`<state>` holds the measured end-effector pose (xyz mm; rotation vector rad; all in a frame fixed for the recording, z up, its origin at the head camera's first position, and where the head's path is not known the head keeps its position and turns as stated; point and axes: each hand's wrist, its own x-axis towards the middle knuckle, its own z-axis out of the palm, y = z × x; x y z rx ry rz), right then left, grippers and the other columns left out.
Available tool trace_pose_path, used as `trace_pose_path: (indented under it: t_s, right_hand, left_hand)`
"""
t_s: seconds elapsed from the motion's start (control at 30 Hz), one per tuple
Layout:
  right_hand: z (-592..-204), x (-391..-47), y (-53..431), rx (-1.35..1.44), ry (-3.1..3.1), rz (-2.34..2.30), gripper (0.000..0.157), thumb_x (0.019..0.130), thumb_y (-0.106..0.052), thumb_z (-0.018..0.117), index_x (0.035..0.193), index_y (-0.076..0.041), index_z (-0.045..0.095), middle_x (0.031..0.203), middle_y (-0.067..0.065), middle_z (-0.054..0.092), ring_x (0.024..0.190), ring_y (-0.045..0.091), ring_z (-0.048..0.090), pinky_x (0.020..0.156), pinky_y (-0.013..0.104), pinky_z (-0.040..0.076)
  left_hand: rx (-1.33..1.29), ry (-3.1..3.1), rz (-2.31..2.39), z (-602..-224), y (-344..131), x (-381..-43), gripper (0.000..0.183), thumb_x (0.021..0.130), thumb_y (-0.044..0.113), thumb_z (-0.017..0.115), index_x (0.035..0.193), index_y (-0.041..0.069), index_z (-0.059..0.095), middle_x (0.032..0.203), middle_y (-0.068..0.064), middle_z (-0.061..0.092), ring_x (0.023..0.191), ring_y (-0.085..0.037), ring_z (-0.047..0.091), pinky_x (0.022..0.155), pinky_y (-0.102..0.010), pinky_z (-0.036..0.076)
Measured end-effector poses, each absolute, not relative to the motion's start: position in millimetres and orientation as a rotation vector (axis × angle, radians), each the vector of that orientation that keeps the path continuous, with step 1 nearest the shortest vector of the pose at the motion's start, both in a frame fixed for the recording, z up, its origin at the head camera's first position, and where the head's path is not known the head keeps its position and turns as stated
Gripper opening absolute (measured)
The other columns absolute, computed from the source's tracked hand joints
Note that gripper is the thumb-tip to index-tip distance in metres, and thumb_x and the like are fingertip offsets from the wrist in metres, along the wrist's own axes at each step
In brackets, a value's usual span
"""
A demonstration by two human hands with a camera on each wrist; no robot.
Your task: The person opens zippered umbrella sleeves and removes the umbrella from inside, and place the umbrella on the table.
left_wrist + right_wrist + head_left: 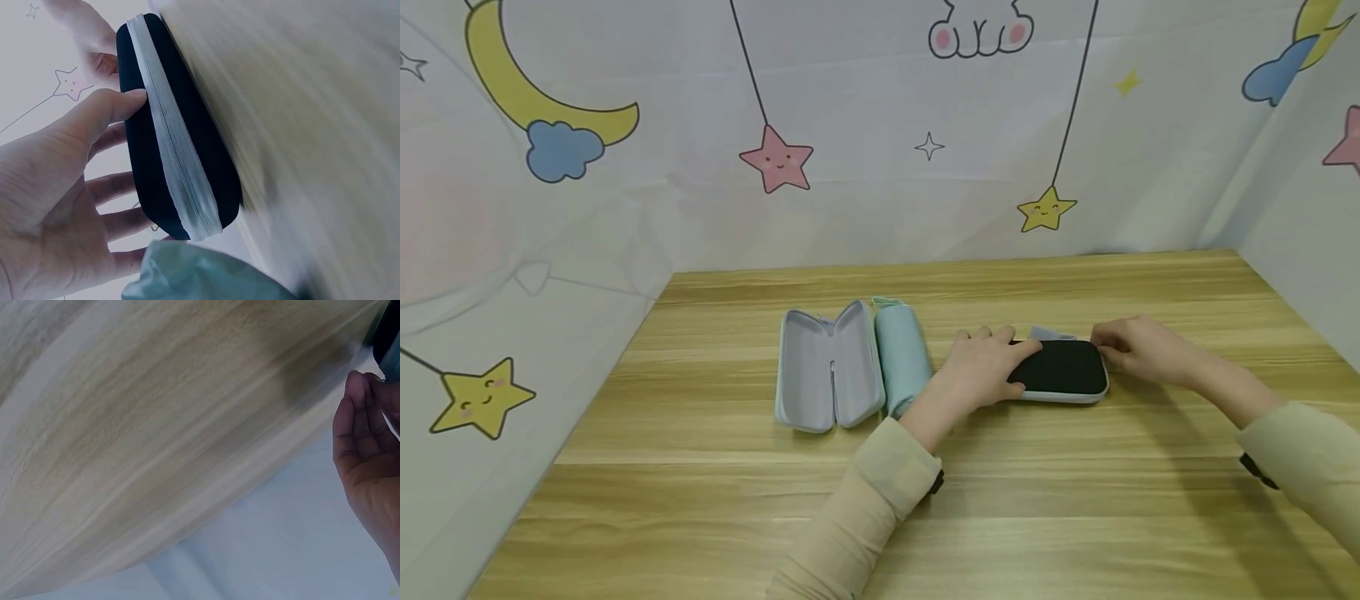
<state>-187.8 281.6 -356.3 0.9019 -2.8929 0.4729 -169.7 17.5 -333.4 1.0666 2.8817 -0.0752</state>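
A black zippered case (1063,367) with a pale grey zipper band lies flat on the wooden table. My left hand (977,367) grips its left end. In the left wrist view, the thumb presses near the zipper band (172,137) and the other fingers reach behind the case. At the opposite end, my right hand (1138,350) pinches at the corner by the zipper. In the right wrist view, the thumb and fingertips (355,384) meet at the case's edge and mostly hide the zipper pull. A grey-blue strap (1052,333) shows behind the case.
Left of the hands, an unzipped case (805,367) stands spread with its pale grey lining showing. Against it lies a light teal cylindrical pouch (904,350) with a loop, close to my left wrist. A printed cloth (880,217) hangs behind the table (700,500).
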Motion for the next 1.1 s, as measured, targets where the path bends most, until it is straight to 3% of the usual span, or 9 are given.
trace_pose_path:
  t_s: [0.57, 1.1]
  right_hand:
    - [-361, -183, 289, 0.996, -2.787, 0.471, 0.029, 0.082, 0.007, 0.066, 0.076, -0.02, 0.059, 0.062, -0.017, 0.046, 0.054, -0.008, 0.033, 0.05, 0.017, 0.032]
    - [-361, -171, 291, 0.961, -2.806, 0.505, 0.026, 0.083, 0.004, 0.068, 0.078, -0.02, 0.06, 0.061, -0.017, 0.047, 0.055, -0.008, 0.036, 0.05, 0.018, 0.034]
  left_hand:
    - [1.053, 2.871, -0.067, -332, 19, -170, 0.06, 0.092, 0.048, 0.059, 0.146, 0.039, 0.036, 0.148, 0.003, 0.044, 0.126, -0.022, 0.051, 0.1, -0.044, 0.043]
    - [1.073, 2.884, -0.059, -335, 18, -172, 0.058, 0.092, 0.048, 0.059, 0.145, 0.039, 0.038, 0.143, 0.004, 0.047, 0.119, -0.021, 0.054, 0.097, -0.043, 0.045]
